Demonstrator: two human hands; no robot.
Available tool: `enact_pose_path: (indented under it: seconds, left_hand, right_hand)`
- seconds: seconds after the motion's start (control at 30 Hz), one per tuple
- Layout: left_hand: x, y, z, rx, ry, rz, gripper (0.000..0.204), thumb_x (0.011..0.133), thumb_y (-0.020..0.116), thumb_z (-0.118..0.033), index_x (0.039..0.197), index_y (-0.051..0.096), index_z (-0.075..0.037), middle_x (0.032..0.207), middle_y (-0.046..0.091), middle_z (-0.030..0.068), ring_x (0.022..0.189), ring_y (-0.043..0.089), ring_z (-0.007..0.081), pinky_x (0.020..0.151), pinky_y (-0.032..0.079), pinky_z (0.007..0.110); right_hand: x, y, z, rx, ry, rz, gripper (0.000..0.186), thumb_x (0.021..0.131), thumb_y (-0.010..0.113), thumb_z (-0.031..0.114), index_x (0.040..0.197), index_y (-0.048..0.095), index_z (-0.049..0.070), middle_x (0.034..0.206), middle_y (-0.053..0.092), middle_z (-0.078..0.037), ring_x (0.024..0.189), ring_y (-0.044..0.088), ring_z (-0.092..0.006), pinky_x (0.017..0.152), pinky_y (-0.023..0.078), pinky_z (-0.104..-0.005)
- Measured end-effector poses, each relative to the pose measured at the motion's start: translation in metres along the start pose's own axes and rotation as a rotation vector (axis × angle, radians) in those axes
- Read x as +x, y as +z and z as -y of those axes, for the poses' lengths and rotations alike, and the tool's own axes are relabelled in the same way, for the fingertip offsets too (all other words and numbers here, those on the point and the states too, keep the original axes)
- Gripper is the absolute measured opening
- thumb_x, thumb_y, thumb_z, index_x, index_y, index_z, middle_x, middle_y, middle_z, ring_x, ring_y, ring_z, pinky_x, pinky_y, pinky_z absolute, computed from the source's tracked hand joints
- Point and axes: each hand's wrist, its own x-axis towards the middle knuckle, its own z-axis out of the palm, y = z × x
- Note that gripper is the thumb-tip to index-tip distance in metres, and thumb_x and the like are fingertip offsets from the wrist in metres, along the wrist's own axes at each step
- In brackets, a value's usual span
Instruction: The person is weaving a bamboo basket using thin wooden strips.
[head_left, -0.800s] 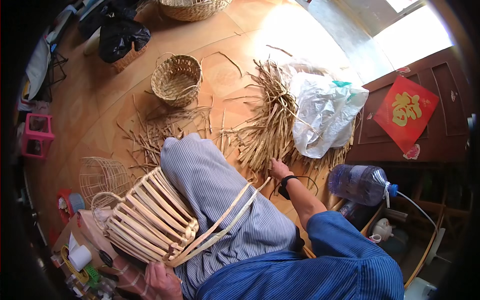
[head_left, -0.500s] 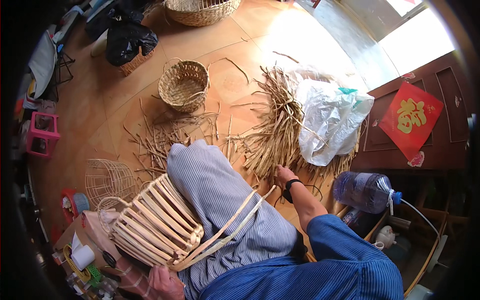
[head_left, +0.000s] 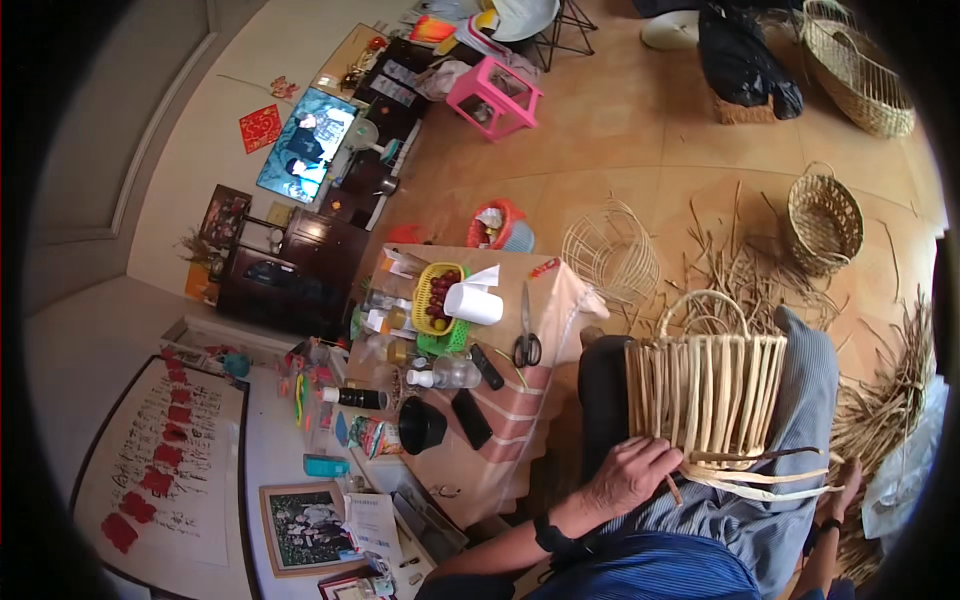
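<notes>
A blue pinstripe top [head_left: 660,572] is worn, plus stripy grey-blue cloth [head_left: 812,375] over the legs, and both wrists are wrapped in black bands [head_left: 553,538] too.

Soft daylight in here tbh, floor [head_left: 600,185] warm and brighter toward the right, left wall [head_left: 165,235] kinda grey, TV [head_left: 308,145] glowing. Counter [head_left: 515,425] looks fairly sharp, but straight lines bow near the black rim.

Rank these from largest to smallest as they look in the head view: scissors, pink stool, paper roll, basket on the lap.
1. Basket on the lap
2. Pink stool
3. Paper roll and scissors: not ranked; the scissors look longer but thinner.
</notes>
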Motion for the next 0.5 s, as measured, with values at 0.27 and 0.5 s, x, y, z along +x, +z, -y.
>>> enact_pose_path:
  seconds: [0.27, 0.5]
  left_hand:
    - [-0.016, 0.019, 0.0, -0.077, -0.015, -0.064, 0.017, 0.09, 0.075, -0.003, 0.105, 0.066, -0.003, 0.089, 0.062, 0.0107, 0.084, 0.071, 0.03, 0.075, 0.059, 0.043]
    - [-0.01, 0.02, 0.003, -0.097, 0.034, -0.092, 0.014, 0.096, 0.07, -0.006, 0.107, 0.063, -0.002, 0.092, 0.061, 0.0116, 0.088, 0.071, 0.0298, 0.076, 0.059, 0.044]
  right_hand:
    - [-0.007, 0.083, 0.141, -1.037, -0.655, -0.009, 0.016, 0.111, 0.063, 0.011, 0.11, 0.063, -0.005, 0.104, 0.051, -0.013, 0.099, 0.055, -0.0245, 0.092, 0.048, -0.0351]
    - [-0.032, 0.153, 0.213, -0.61, -0.434, 0.145, 0.026, 0.116, 0.063, 0.021, 0.104, 0.065, -0.002, 0.095, 0.059, -0.004, 0.089, 0.056, -0.0166, 0.084, 0.048, -0.0329]
